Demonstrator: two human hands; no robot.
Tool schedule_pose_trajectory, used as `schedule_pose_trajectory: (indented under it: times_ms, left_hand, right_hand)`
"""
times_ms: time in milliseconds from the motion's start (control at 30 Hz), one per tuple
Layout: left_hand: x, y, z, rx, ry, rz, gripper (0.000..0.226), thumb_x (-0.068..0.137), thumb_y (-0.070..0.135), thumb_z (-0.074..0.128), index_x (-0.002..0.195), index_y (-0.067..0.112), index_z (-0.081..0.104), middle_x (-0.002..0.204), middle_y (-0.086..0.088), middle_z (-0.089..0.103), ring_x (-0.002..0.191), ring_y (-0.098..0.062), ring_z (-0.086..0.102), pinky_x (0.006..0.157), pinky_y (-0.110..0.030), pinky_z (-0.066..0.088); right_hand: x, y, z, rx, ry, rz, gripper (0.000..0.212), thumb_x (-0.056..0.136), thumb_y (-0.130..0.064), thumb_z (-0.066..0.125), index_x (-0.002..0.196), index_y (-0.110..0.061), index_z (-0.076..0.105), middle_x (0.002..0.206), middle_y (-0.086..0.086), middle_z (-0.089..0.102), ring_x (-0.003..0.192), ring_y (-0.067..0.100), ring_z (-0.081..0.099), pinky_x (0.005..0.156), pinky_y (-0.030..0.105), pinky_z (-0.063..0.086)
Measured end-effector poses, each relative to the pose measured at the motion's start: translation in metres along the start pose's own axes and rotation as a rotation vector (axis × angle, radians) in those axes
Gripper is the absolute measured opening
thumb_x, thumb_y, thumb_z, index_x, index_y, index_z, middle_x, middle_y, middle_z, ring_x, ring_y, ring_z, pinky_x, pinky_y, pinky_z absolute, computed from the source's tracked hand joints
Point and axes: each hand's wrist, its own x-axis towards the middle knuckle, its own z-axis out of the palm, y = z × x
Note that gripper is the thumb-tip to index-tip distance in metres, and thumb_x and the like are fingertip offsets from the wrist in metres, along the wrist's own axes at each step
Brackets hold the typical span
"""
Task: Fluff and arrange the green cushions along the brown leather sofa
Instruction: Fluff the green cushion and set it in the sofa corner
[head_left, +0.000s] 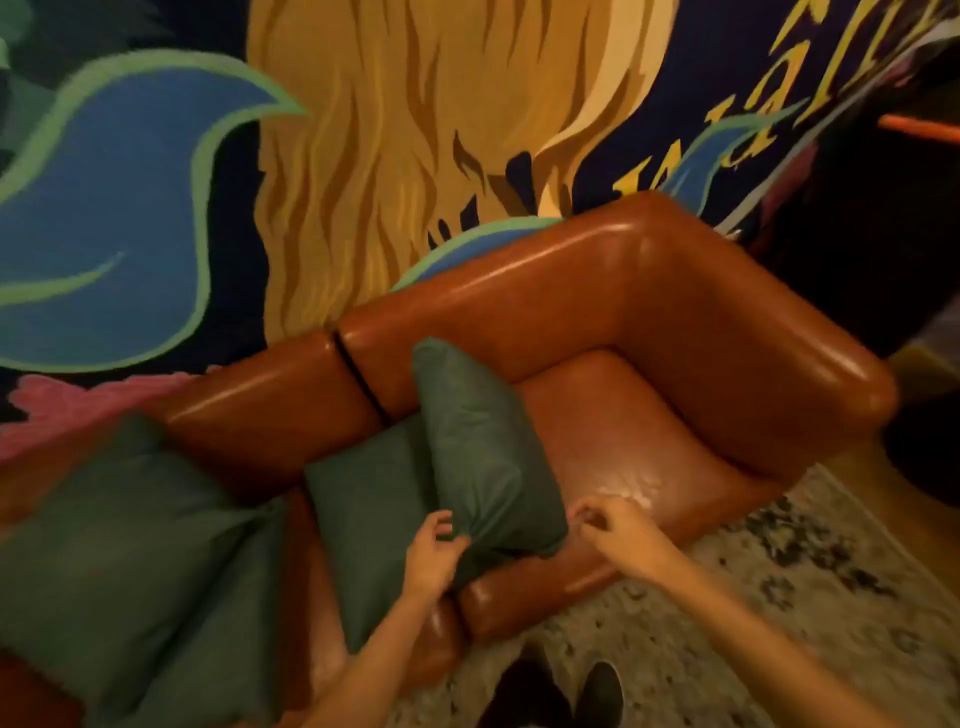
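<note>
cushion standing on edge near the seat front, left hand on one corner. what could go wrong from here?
1. The upright cushion stands on edge close to the seat front. The left hand pinches only one lower corner, and the right hand beside it shows no clear grip, so it may flop forward onto the rug.
2. It overlaps the flatter cushion behind it; tugging could drag that one out of line.

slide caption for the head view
Left hand grips a green cushion by its corner on the brown leather sofa, right hand alongside
</note>
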Motion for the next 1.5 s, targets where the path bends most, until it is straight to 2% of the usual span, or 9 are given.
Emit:
schedule_pose_trajectory:
  times_ms: [133, 267, 433, 633, 867, 1067, 1233, 1367, 1500]
  left_hand:
    - [0.028, -0.002, 0.008, -0.122, -0.046, -0.392, 0.073, 0.083, 0.027, 0.077, 0.144, 0.016, 0.038, 0.141, -0.006, 0.050, 0.113, -0.026, 0.055, 0.058, -0.034, 0.050]
    - [0.051, 0.016, 0.019, -0.135, -0.211, -0.529, 0.065, 0.087, 0.021, 0.073, 0.139, 0.006, 0.037, 0.119, -0.008, 0.057, 0.079, -0.021, 0.068, 0.054, -0.032, 0.058]
    - [0.079, 0.042, 0.045, 0.066, -0.427, -0.408, 0.034, 0.089, 0.015, 0.069, 0.115, 0.016, 0.048, 0.087, -0.001, 0.068, 0.051, -0.008, 0.067, 0.051, -0.019, 0.044]
    - [0.109, 0.083, 0.068, 0.271, -0.642, -0.180, 0.016, 0.090, 0.014, 0.065, 0.085, 0.026, 0.056, 0.079, 0.006, 0.065, 0.045, 0.005, 0.060, 0.040, -0.013, 0.037]
    - [0.229, 0.179, 0.047, 0.242, -0.333, 0.110, 0.027, 0.086, 0.004, 0.069, 0.111, 0.007, 0.060, 0.071, 0.001, 0.065, 0.043, 0.006, 0.057, 0.044, -0.014, 0.043]
    - [0.301, 0.230, 0.047, 0.314, -0.175, 0.115, 0.102, 0.071, 0.046, 0.083, 0.153, 0.019, 0.028, 0.157, -0.013, 0.033, 0.143, -0.030, 0.036, 0.116, -0.041, 0.034]
    - [0.275, 0.196, 0.046, 0.305, -0.200, 0.126, 0.040, 0.081, 0.032, 0.078, 0.111, 0.008, 0.067, 0.116, -0.011, 0.070, 0.115, -0.029, 0.063, 0.093, -0.034, 0.047]
    - [0.206, 0.170, 0.034, 0.312, -0.174, 0.249, 0.045, 0.072, 0.049, 0.077, 0.094, 0.010, 0.072, 0.099, -0.012, 0.075, 0.103, -0.032, 0.068, 0.090, -0.042, 0.052]
    - [0.129, 0.160, 0.032, 0.261, -0.256, 0.377, 0.046, 0.069, 0.062, 0.067, 0.102, 0.032, 0.077, 0.107, 0.021, 0.073, 0.104, 0.006, 0.065, 0.094, -0.022, 0.052]
  right_hand:
    - [0.032, 0.001, -0.003, 0.010, -0.044, 0.062, 0.016, 0.089, -0.013, 0.060, 0.100, -0.016, 0.070, 0.091, 0.005, 0.074, 0.086, 0.021, 0.069, 0.071, 0.026, 0.048]
    - [0.067, -0.008, -0.001, -0.011, -0.116, 0.115, 0.017, 0.090, -0.014, 0.061, 0.105, -0.013, 0.069, 0.098, 0.008, 0.073, 0.093, 0.022, 0.069, 0.079, 0.028, 0.049]
    - [0.120, -0.010, 0.005, -0.034, -0.117, 0.267, 0.065, 0.089, -0.023, 0.070, 0.146, -0.010, 0.041, 0.136, 0.013, 0.053, 0.123, 0.026, 0.054, 0.097, 0.019, 0.039]
    - [0.168, 0.023, 0.023, -0.082, -0.097, 0.599, 0.126, 0.074, -0.054, 0.078, 0.156, -0.008, -0.005, 0.159, 0.022, 0.014, 0.144, 0.039, 0.029, 0.114, 0.040, 0.033]
    - [0.189, 0.048, 0.012, -0.427, 0.017, 0.480, 0.079, 0.082, -0.042, 0.071, 0.142, -0.013, 0.027, 0.130, 0.013, 0.058, 0.118, 0.034, 0.059, 0.094, 0.042, 0.048]
    - [0.176, 0.038, 0.024, -0.500, -0.162, 0.258, 0.074, 0.089, -0.028, 0.059, 0.151, -0.010, 0.023, 0.129, 0.020, 0.060, 0.119, 0.039, 0.057, 0.096, 0.040, 0.045]
    - [0.150, 0.035, 0.042, -0.458, -0.326, 0.341, 0.063, 0.084, -0.043, 0.066, 0.136, -0.016, 0.042, 0.124, 0.013, 0.063, 0.115, 0.035, 0.059, 0.092, 0.039, 0.048]
    - [0.151, 0.027, 0.002, 0.005, 0.045, 0.478, 0.103, 0.057, -0.075, 0.076, 0.138, -0.022, 0.041, 0.136, 0.003, 0.049, 0.126, 0.024, 0.050, 0.105, 0.037, 0.044]
    - [0.175, -0.004, -0.012, 0.083, 0.107, 0.272, 0.150, 0.043, -0.081, 0.076, 0.158, -0.018, 0.002, 0.163, 0.006, 0.011, 0.151, 0.023, 0.015, 0.122, 0.036, 0.023]
